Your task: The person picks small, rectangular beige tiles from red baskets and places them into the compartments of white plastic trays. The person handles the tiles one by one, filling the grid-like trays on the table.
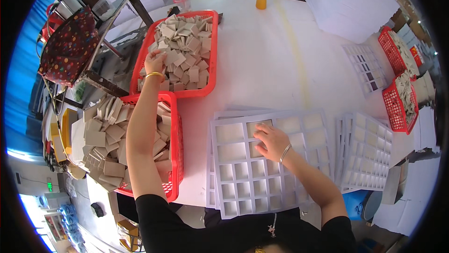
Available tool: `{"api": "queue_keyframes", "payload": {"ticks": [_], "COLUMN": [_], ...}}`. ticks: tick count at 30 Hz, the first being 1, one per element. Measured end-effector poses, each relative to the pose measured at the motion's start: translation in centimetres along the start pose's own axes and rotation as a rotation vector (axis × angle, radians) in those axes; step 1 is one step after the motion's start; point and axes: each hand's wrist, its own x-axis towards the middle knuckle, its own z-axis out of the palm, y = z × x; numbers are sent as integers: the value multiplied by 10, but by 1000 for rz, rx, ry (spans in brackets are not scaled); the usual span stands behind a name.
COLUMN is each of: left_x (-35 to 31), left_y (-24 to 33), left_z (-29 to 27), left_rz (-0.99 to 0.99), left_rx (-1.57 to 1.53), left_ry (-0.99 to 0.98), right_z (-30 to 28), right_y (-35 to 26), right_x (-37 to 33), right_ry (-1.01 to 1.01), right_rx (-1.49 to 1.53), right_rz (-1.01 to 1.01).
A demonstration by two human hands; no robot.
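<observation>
- Well, pieces (112, 134) heap past the near basket (176, 159); a bump from my left forearm (142, 134) could spill some.
- My left hand (154, 63) touches pieces in the far basket (213, 52); whether it grasps one, I cannot tell, and the jumble could make one slip.
- My right hand (275, 143) bends its fingers at the tray (234, 162)'s top row; its grip I can't tell. Leaning hard could tip the tray, which seems to overhang the table (252, 66).
</observation>
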Motion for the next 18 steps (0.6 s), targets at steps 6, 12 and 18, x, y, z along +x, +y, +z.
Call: {"api": "queue_keyframes", "payload": {"ticks": [6, 12, 18], "left_x": [-69, -254, -348], "left_y": [12, 11, 2], "left_z": [21, 72, 66], "left_rz": [-191, -170, -306], "left_rx": [-231, -81, -203], "left_ry": [-345, -620, -517], "right_z": [5, -33, -47], "right_y": [17, -26, -51], "right_x": [2, 27, -10], "right_ry": [-39, 295, 166], "right_rx": [100, 1160, 1029], "right_rz": [45, 408, 321]}}
